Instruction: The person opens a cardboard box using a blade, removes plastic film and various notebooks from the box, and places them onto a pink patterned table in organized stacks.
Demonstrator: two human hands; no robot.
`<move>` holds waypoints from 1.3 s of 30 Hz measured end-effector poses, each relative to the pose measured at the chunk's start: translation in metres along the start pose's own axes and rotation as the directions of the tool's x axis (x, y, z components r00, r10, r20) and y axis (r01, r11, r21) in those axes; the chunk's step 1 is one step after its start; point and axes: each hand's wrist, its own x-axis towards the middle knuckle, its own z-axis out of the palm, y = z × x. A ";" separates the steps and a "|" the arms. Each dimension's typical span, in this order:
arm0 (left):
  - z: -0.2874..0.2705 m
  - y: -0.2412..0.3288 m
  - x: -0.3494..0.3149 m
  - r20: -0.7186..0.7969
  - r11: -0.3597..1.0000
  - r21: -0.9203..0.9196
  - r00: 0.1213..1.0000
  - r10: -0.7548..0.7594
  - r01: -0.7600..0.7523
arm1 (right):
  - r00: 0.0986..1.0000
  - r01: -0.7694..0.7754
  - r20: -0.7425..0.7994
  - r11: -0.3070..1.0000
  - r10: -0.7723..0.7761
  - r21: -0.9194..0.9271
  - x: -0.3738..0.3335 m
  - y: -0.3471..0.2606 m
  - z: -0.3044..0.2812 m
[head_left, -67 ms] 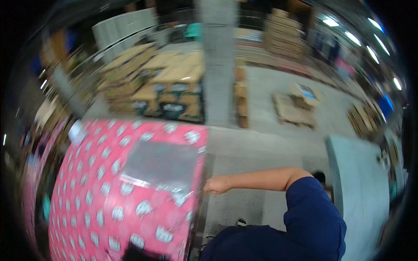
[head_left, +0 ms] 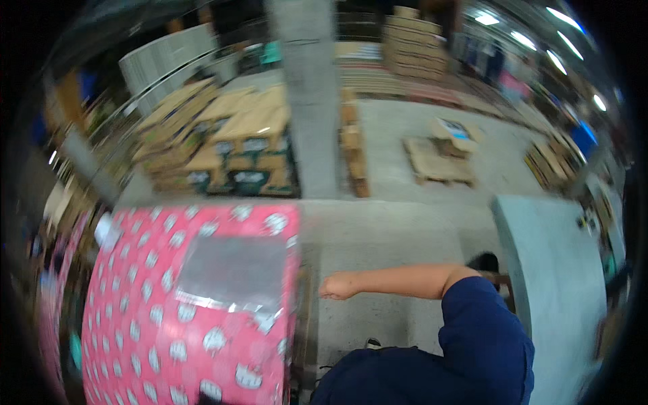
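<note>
My right hand (head_left: 339, 285) is curled into a fist at the end of a bent forearm and dark blue sleeve. Nothing sticks out of it, and it hangs over the floor just right of the table's edge, apart from it. That table has a pink cover (head_left: 155, 297) with white cartoon-cat shapes. On the cover, nearest to the fist, lies a flat clear plastic sheet or bag (head_left: 233, 272) that looks grey. My left hand is out of the picture. A small dark shape (head_left: 208, 399), too cut off to name, shows at the lower edge.
A pale blue-grey tabletop (head_left: 553, 283) stands at the right. Behind the pink table are stacked brown cartons (head_left: 250, 135) and a concrete pillar (head_left: 307, 101). Farther back, a wooden pallet (head_left: 439, 162) bears an open carton (head_left: 453, 137). A white object (head_left: 106, 231) sits at the pink table's far left corner.
The view has shifted, so the pink table and the cartons appear farther left. A wider gap now shows between my right fist and the table's edge. The fist stays closed.
</note>
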 end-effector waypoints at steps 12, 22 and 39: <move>0.181 0.614 -0.068 0.795 -0.441 -0.122 0.354 0.493 0.889 | 0.150 -0.544 -0.233 0.277 0.961 0.792 -0.434 0.170 0.087; 0.243 1.072 -0.176 0.502 -0.135 0.222 0.005 0.865 0.966 | -0.103 -0.577 0.065 -0.113 0.993 0.809 -0.538 0.331 0.027; 0.068 1.571 -0.280 -0.346 0.228 -0.304 -0.330 0.878 0.925 | -0.358 -0.332 -0.041 -0.086 0.933 0.939 -0.763 0.613 -0.156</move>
